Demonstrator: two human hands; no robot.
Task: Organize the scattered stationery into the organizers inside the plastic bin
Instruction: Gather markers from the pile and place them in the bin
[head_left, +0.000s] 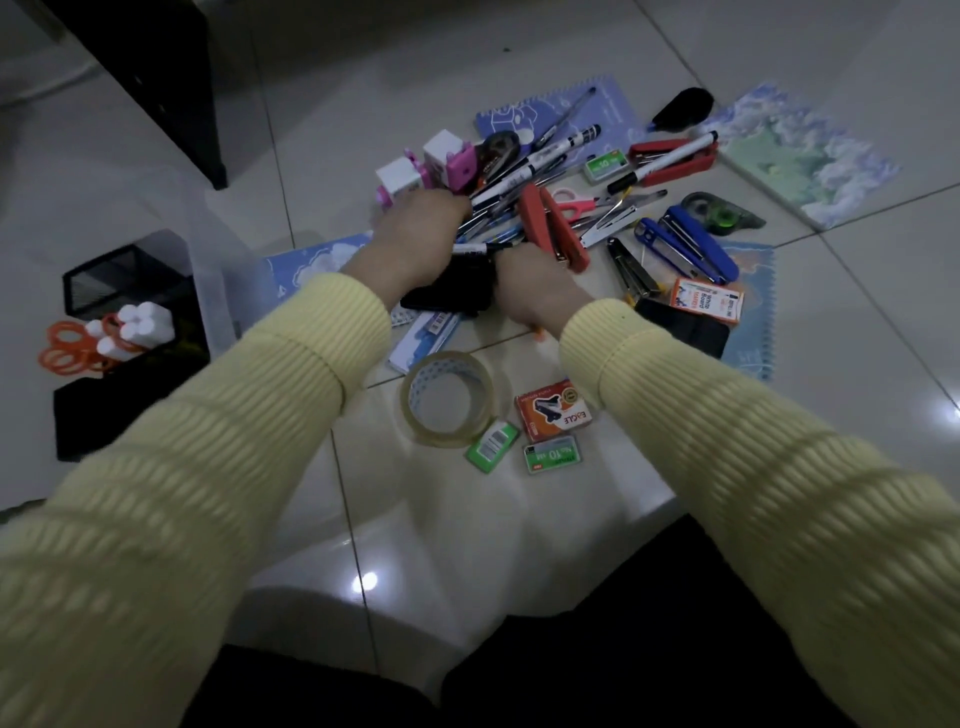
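A heap of pens and markers (524, 171) lies on the tiled floor among staplers, scissors and notebooks. My left hand (415, 234) reaches into the left side of the heap, fingers curled round a bunch of pens. My right hand (535, 293) is just beside it, gripping the near ends of pens, and an orange tip (540, 333) pokes out below the wrist. A black case (447, 293) lies under both hands. The clear plastic bin (208, 291) stands at the left with black mesh organizers (104, 283) holding orange scissors (67, 348) and white sticks (137, 322).
A red stapler (556, 228), a blue stapler (696, 244), a tape roll (447, 400), staple boxes (553, 413) and a marker box (709, 301) lie around the heap. Notebooks (800, 150) lie at the back right. A dark furniture leg (197, 104) stands at the back left.
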